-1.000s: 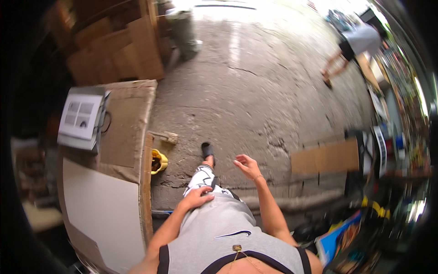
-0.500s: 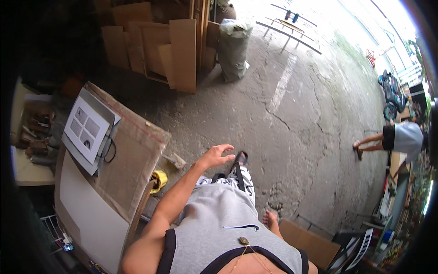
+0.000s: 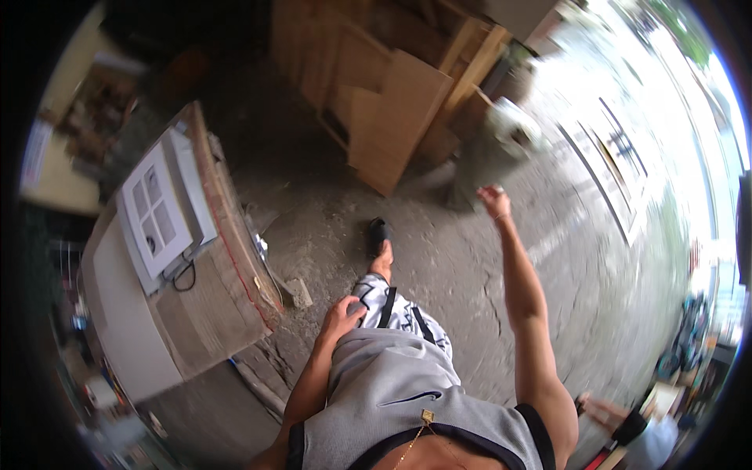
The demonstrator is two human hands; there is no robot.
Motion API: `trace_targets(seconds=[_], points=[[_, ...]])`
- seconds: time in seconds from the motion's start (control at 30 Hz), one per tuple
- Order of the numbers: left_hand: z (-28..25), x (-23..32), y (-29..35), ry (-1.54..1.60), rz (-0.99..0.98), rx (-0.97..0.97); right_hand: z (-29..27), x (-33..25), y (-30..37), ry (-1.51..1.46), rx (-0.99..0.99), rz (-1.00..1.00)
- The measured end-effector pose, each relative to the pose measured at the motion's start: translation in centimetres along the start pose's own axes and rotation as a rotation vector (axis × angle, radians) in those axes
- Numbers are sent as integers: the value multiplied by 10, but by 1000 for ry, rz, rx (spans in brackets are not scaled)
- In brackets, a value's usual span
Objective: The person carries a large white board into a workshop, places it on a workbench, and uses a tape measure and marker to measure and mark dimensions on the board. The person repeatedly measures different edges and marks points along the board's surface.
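Note:
My left hand [image 3: 342,317] hangs beside the left hip, next to the patterned white trousers [image 3: 374,291]. Its fingers are loosely bent and apart, and I see nothing held. Out in front to the right, my right hand [image 3: 495,204] is raised on a stretched arm, slightly blurred, its fingers curled in with nothing visible in them. Beyond it, apart from the hand as far as I can tell, stands a pale green sack [image 3: 486,160]. A dark sandal [image 3: 379,233] on one foot shows ahead on the concrete floor.
On the left a cloth-covered table [image 3: 211,313] carries a framed sheet with four dark panels [image 3: 157,211]. Wooden boards [image 3: 399,117] lean at the far side. A metal rack [image 3: 607,168] stands far right. Another person [image 3: 650,439] is at the lower right, blurred.
The view has swung round, bringing the boards and sack nearer. My right arm has come up and forward from beside the body; my left hand has dropped back to the hip.

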State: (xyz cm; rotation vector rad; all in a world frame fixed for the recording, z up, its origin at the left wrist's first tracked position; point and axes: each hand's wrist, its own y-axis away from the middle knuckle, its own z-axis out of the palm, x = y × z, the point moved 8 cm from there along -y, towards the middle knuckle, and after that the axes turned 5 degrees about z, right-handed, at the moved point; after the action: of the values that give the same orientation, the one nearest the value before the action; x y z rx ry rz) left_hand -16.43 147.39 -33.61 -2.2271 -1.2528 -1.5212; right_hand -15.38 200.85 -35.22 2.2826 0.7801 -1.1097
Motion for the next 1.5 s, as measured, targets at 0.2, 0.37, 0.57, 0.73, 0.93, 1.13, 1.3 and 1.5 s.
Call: trace_targets(seconds=[0.2,0.37,0.57,0.73,0.93,1.13,1.3,1.5], points=[[37,-152,10,202,-636,186,102,-205,-205,84,-228,-210],[20,-99,90,424,-959,676,130,-174,-343,450,-47,-324],[191,-31,153,610,-1319,967,200,-185,-382,563,-199,-404],[357,10,124,795,-1419,835,230,-187,-428,689,-213,-365],[426,19,116,869,-1194,1070,195,-121,-421,803,-204,-270],[403,-19,138,680,-1325,952,172,-93,-350,654,-269,-148],[417,-47,236,902,-1395,1117,171,-122,-173,663,-434,98],[448,-91,361,1483,-1171,1475,196,4,-97,752,-762,454]])
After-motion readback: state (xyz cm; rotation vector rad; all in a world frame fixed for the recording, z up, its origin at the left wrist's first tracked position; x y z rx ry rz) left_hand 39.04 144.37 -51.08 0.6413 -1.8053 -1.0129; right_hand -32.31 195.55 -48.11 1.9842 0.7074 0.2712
